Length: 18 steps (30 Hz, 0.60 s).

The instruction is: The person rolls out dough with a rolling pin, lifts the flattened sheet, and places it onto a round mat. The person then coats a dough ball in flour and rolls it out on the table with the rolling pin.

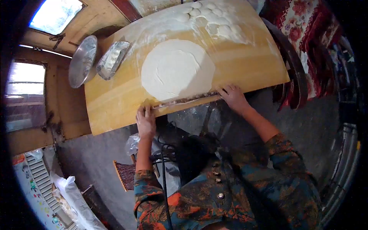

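A wide, thin round sheet of dough (178, 69) lies flat on the floured wooden board (115, 115), with a couple of fold lines on its surface. Along its near edge runs a dark, flour-dusted rolling pin (188, 99), close to the front edge of the board. My left hand (145, 122) is curled at the pin's left end. At the opposite end, my right hand (234, 99) is closed over the tip, fingers bent toward the board. How tightly each hand grips is partly hidden.
Several small dough pieces (209, 17) sit in flour at the board's far side. At the left stand a metal bowl (83, 61) and a foil-like tray (113, 60) with white flour inside. A red floral cloth (303, 42) hangs at right. A small stool (125, 175) is below.
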Available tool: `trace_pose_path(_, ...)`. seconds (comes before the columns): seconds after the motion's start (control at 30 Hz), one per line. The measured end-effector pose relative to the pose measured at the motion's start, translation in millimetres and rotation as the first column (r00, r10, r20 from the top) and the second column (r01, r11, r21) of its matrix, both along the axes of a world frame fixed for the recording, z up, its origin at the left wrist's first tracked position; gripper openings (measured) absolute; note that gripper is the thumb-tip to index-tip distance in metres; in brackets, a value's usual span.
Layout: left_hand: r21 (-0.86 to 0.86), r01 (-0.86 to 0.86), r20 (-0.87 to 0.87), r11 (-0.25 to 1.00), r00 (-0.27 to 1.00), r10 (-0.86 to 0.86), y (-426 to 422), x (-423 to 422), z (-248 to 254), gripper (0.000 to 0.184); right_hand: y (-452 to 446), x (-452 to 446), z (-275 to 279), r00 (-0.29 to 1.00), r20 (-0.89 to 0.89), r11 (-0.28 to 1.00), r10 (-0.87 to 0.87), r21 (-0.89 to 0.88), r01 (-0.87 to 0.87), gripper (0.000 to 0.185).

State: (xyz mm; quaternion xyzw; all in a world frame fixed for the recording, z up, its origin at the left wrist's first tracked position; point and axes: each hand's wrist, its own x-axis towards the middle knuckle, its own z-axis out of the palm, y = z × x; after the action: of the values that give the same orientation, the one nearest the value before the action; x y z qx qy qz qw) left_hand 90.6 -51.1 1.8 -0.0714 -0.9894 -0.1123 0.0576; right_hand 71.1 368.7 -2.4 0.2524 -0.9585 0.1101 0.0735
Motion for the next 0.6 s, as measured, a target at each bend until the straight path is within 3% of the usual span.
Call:
trace_pose_path(0.07, 0.020, 0.009, 0.002, 1.000, 1.000, -0.009, -2, 8, -3, 0.044, -1, 7, 6, 0.996, 0.054, 0.994, 0.069, -0.087, -0.064, 0.033)
trace_pose_path(0.13, 0.112, -0.111, 0.010, 0.988, 0.994, 0.111, -3, 8, 3, 0.043, -2, 11, 11, 0.974, 0.125, 0.970, 0.191, -0.178, -0.167, 0.029)
trace_pose_path(0.27, 0.312, -0.406, -0.020, 0.859, 0.901, 0.433, 0, -13, 6, 0.045, -17, 28, 13, 0.984, 0.174, 0.983, 0.023, -0.185, 0.010, 0.026)
trace_pose_path(0.3, 0.283, -0.465, 0.046, 0.839, 0.880, 0.472, 11, -22, 11, 0.045, -35, 27, 14, 0.979, 0.199, 0.979, -0.041, -0.186, 0.079, 0.028)
trace_pose_path(0.37, 0.234, -0.502, 0.237, 0.833, 0.860, 0.452, 13, -48, -32, 0.043, -63, 25, 11, 0.968, 0.236, 0.974, -0.090, -0.182, 0.135, 0.033)
trace_pose_path(0.43, 0.212, -0.524, 0.217, 0.825, 0.848, 0.483, 45, -60, -36, 0.043, -82, 26, 1, 0.960, 0.272, 0.978, -0.064, -0.173, 0.114, 0.039)
trace_pose_path(0.53, 0.186, -0.529, 0.242, 0.828, 0.841, 0.483, 71, -62, -31, 0.044, -90, 27, 0, 0.994, 0.110, 0.980, -0.018, -0.195, 0.039, 0.044)
trace_pose_path(0.6, 0.233, -0.505, 0.293, 0.831, 0.851, 0.435, 70, -65, -25, 0.042, -88, 27, 4, 0.994, 0.107, 0.979, -0.018, -0.199, 0.040, 0.044)
